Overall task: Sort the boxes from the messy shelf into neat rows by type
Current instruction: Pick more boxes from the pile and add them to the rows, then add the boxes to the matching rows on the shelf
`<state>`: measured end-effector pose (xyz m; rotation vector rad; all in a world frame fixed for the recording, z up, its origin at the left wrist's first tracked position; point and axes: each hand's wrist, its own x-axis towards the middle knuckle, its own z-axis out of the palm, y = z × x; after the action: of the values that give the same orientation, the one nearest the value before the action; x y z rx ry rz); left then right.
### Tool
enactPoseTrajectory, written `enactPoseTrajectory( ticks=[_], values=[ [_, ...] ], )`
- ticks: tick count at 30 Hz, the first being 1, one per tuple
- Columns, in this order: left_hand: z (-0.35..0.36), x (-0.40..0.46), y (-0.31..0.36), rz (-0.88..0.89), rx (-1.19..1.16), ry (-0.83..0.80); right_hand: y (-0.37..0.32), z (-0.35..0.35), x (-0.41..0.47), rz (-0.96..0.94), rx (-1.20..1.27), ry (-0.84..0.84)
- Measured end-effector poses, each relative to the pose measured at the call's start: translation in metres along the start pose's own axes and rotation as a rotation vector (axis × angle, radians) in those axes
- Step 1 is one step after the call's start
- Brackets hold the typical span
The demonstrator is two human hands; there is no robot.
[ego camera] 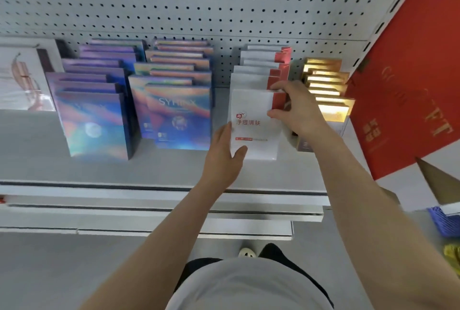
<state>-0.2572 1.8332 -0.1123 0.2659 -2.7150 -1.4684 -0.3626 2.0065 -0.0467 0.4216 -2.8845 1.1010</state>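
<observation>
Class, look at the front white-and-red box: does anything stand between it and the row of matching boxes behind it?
Nothing visible does. The front white-and-red box, held by the left hand and right hand, sits directly before its row of matching boxes.

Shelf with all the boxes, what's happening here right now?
A person is tidying boxes on a shelf into rows by type. Both hands are on the front white and red box: the left hand holds its lower left edge, and the right hand grips its upper right corner. It stands at the front of a row of matching boxes. To its left stand rows of iridescent blue-purple boxes, to its right a row of gold boxes. A large red box leans at the far right.
</observation>
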Motion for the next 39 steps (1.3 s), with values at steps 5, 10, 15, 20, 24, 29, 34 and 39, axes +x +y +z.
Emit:
enactPoseTrajectory(
  ticks=[5, 10, 15, 20, 24, 29, 34, 39],
  values=[
    [0.007, 0.015, 0.005, -0.045, -0.002, 0.013, -0.001, 0.004, 0.014, -0.032, -0.070, 0.044],
    [0.011, 0.028, 0.007, -0.078, 0.047, -0.006, -0.001, 0.005, 0.019, -0.038, -0.179, 0.030],
    [0.009, 0.029, 0.006, -0.069, 0.045, -0.013, 0.001, 0.005, 0.020, -0.069, -0.271, 0.029],
    [-0.009, 0.023, 0.009, -0.065, 0.035, -0.015, -0.004, 0.004, 0.016, -0.156, -0.458, 0.080],
    [-0.042, 0.002, 0.004, 0.027, -0.043, 0.116, -0.022, 0.018, 0.002, -0.236, -0.390, 0.134],
    [-0.097, -0.042, -0.034, -0.021, -0.059, 0.304, -0.062, 0.075, -0.030, -0.333, -0.238, 0.045],
    [-0.170, -0.095, -0.098, -0.138, -0.007, 0.519, -0.124, 0.158, -0.058, -0.465, -0.155, -0.096],
    [-0.248, -0.155, -0.169, -0.300, 0.012, 0.638, -0.205, 0.244, -0.078, -0.600, -0.162, -0.230]
  ],
)
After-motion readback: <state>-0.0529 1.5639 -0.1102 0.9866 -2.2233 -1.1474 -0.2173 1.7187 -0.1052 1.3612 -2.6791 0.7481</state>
